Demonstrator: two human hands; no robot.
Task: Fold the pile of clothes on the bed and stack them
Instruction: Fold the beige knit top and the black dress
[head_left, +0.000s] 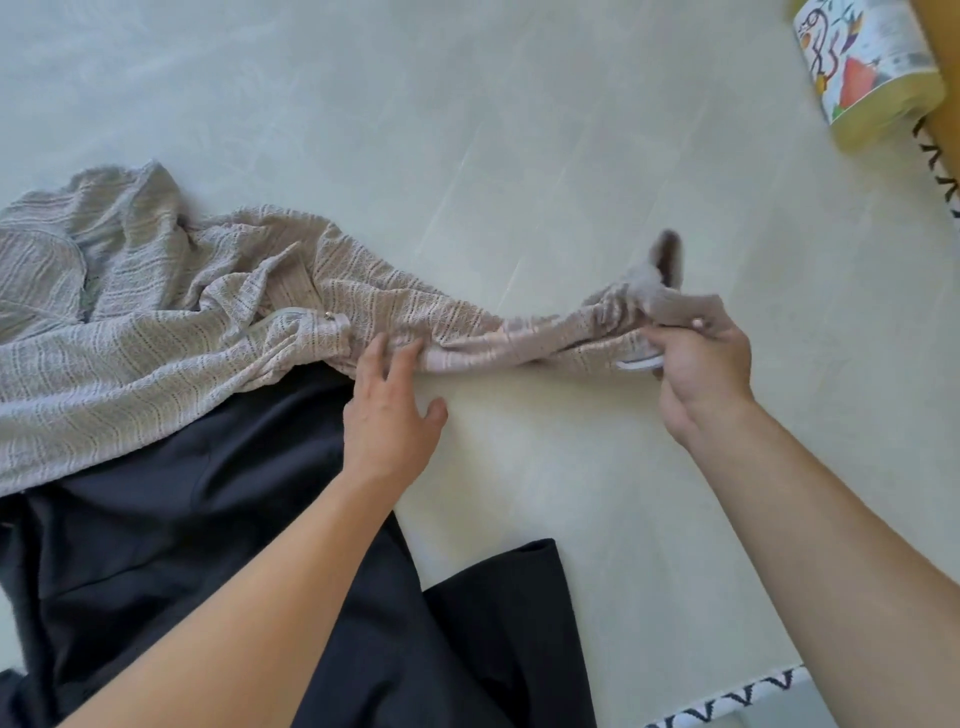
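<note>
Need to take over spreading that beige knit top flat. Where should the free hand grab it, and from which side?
The right hand already pinches the bunched end of the beige knit top. I would have the left hand pinch the twisted, rope-like stretch by its fingertips, coming from the near edge. That narrow band lies free on the pale bed sheet, clear of the dark garment.

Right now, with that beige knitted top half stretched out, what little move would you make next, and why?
Probably draw the right hand further right to pull the beige knitted top flat. That hand grips its bunched, twisted end, the left hand rests open on its middle, and the rest lies crumpled over the dark garment.
</note>
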